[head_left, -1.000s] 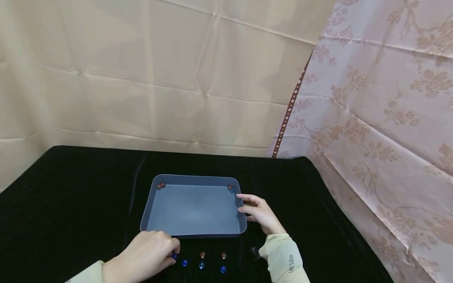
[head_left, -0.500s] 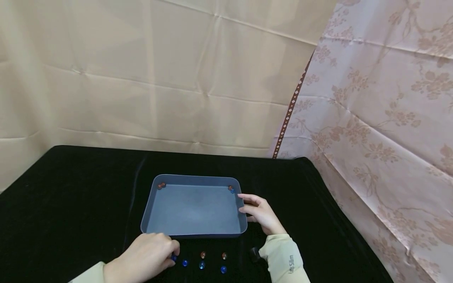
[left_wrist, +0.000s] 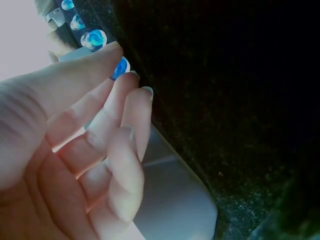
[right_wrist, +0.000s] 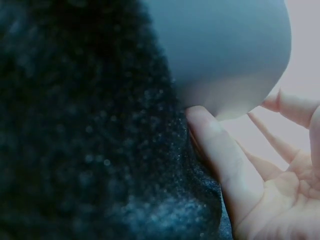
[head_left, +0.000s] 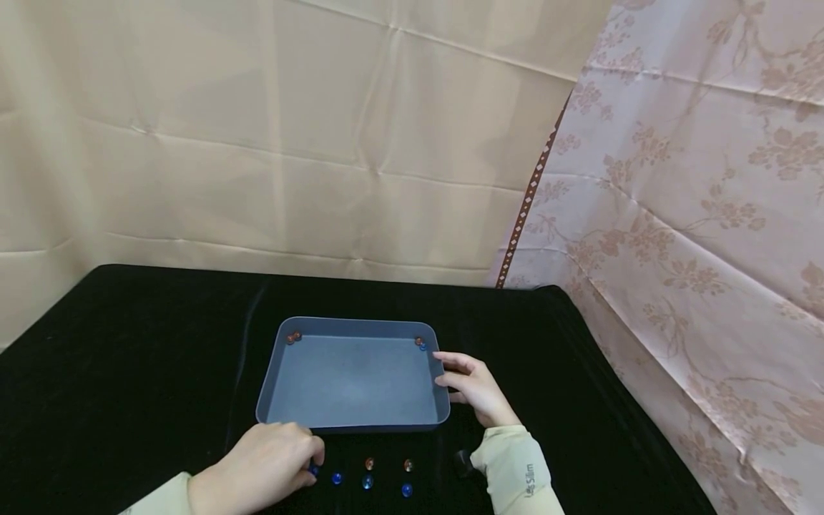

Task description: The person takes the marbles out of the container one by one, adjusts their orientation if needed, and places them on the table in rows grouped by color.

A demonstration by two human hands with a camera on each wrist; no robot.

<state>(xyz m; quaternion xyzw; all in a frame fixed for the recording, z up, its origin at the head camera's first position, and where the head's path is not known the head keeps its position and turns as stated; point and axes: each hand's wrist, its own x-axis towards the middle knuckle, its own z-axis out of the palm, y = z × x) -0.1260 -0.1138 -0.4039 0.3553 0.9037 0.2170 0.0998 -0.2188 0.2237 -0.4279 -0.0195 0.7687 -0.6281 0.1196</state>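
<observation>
My left hand (head_left: 260,463) is low over the cloth in front of the tray, pinching a blue marble (left_wrist: 120,69) between thumb and fingers; the head view shows only part of that marble. Beside it on the cloth lie a blue marble (head_left: 337,478), a clear blue one (head_left: 368,482), another blue one (head_left: 407,491) and two orange-brown marbles (head_left: 370,464). At the right side of the grey-blue tray (head_left: 354,386), my right hand (head_left: 476,390) touches the outer wall with fairly straight fingers; its thumb rests low against the tray in the right wrist view.
Orange-brown marbles (head_left: 293,337) sit in the tray's far left corner. In its far right corner are an orange-brown marble (head_left: 418,341) and a blue one (head_left: 423,346). Black cloth (head_left: 161,357) covers the table. Behind hang a cream curtain (head_left: 290,143) and a floral one (head_left: 695,214).
Over the last second the left hand with its blue marble has shifted only very slightly. The right hand stays at the tray, and the other marbles have kept their places.
</observation>
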